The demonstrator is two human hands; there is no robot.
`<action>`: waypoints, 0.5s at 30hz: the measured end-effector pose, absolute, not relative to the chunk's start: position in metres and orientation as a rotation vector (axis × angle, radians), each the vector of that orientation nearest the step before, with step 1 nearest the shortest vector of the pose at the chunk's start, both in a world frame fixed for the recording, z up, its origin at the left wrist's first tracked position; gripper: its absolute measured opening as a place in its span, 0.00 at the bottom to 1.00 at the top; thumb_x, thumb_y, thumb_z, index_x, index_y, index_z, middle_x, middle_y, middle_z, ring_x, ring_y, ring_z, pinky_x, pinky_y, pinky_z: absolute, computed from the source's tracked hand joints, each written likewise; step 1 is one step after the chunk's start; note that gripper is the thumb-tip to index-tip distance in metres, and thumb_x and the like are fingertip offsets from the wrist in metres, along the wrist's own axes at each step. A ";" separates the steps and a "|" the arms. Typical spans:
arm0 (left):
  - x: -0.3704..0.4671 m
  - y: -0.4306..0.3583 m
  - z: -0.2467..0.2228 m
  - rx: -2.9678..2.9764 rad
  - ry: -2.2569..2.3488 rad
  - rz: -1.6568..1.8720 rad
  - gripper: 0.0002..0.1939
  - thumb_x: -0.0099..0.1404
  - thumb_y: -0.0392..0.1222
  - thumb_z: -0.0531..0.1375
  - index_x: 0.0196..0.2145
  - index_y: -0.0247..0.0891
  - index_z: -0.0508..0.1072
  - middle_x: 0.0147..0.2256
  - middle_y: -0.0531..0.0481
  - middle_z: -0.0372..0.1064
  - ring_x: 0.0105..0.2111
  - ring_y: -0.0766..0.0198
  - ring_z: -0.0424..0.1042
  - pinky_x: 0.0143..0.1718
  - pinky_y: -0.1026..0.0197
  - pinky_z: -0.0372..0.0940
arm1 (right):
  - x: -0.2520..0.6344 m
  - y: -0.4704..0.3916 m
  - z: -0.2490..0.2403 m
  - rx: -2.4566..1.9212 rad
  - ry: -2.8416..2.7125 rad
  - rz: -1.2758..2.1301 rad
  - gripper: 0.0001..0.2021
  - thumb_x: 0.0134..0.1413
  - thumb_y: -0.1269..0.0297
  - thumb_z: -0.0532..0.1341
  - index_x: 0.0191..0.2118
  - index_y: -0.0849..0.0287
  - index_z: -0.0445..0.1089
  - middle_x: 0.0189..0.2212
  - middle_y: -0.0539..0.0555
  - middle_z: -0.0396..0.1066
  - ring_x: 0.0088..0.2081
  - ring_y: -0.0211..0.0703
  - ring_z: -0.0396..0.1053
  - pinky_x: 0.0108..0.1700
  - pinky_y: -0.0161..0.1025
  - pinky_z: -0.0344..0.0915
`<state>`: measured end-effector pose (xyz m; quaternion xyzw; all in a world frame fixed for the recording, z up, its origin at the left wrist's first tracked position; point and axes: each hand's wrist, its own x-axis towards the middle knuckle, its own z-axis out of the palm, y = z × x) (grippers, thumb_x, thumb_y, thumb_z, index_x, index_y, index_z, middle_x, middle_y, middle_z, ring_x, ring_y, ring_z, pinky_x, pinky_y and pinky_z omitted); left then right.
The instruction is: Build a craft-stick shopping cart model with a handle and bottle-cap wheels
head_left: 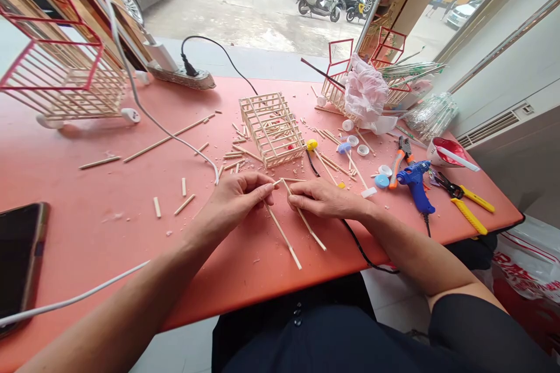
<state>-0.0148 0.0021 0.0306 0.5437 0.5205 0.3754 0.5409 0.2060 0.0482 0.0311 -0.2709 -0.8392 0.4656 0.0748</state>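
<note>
A dark shirt (332, 341) is nearest, and two bare arms reach from it over the pink surface (227, 268). Both hands are just on the near side of a small stick basket (284, 157). The left hand (249, 191) has its thumb and finger pinched tight on thin sticks (283, 235). The right hand (317, 198) is curled up too, with its thumb and fingers closed on the thin sticks. Two long ones point away from the basket, toward the shirt, and a short one lies across near their tops.

The basket looks mostly built, with its bars set in rows. It shows no wheels and no red bars. The cart (87, 99) to the left of the basket has both, so those parts seem left to do.

Little stick bits show through the basket's bars. They may be inside it or just behind it; it is hard to tell. To the right of the basket and farther off, a crumpled pink bag (365, 90) sits against another cart with red bars. Well to the right of the basket is a cup (440, 158), red inside, with a white strip (459, 159) lying over its rim. A blue glue gun (417, 186) lies between the basket and the cup, a bit nearer.
</note>
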 end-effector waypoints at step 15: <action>-0.014 0.002 0.030 1.292 1.235 0.893 0.12 0.59 0.49 0.65 0.29 0.36 0.78 0.24 0.51 0.71 0.22 0.67 0.64 0.26 0.63 0.59 | 0.206 0.048 0.031 -0.822 -2.526 1.410 0.12 0.70 0.63 0.52 0.31 0.57 0.59 0.27 0.46 0.57 0.31 0.37 0.56 0.37 0.37 0.54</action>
